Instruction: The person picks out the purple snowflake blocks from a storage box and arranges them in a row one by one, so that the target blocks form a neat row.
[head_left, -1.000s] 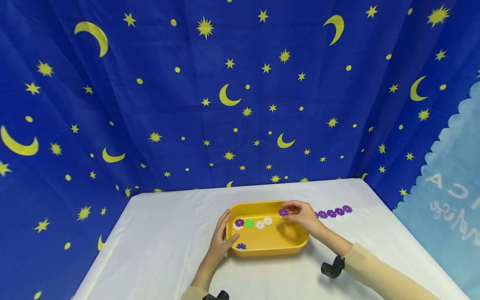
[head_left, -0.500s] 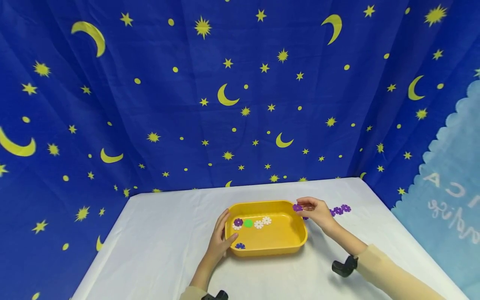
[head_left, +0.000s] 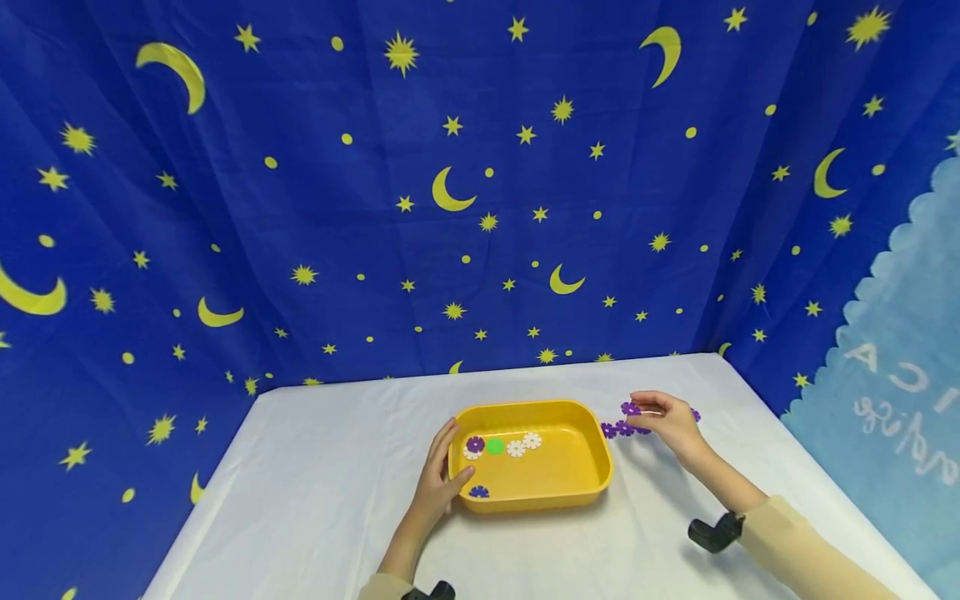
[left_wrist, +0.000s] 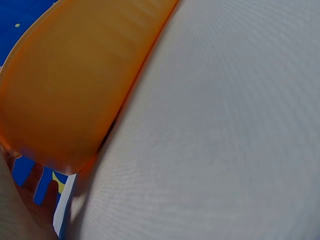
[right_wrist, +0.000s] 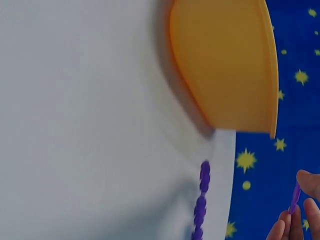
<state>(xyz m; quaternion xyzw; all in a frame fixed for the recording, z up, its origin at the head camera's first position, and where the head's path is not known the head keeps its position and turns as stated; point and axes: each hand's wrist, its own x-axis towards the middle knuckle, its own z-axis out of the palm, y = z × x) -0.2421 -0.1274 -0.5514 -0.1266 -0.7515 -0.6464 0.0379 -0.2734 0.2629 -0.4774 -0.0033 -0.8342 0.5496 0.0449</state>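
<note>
At the left end of the yellow plastic tray point(head_left: 532, 502), my left hand point(head_left: 433, 482) grips the rim, thumb over the edge and fingers along the outer wall. Between thumb and fingertips my right hand point(head_left: 673, 429) pinches a purple snowflake disc point(head_left: 628, 408), raised above the table. Under and behind that hand lies a row of purple snowflake discs point(head_left: 623, 428), partly hidden by it. The right wrist view shows the held disc point(right_wrist: 295, 196) edge-on, apart from the row point(right_wrist: 199, 211). Only part of the left hand point(left_wrist: 22, 212) appears in the left wrist view.
Inside the tray lie white discs point(head_left: 516, 448), a green disc point(head_left: 495, 447), a purple disc point(head_left: 476, 444) on a white one, and a blue disc point(head_left: 479, 492). White cloth point(head_left: 315, 483) covers the table. A blue star-patterned curtain point(head_left: 360, 308) stands behind.
My right hand has carried the purple snowflake disc from over the tray rightward, to above the row. The left hand has stayed on the tray.
</note>
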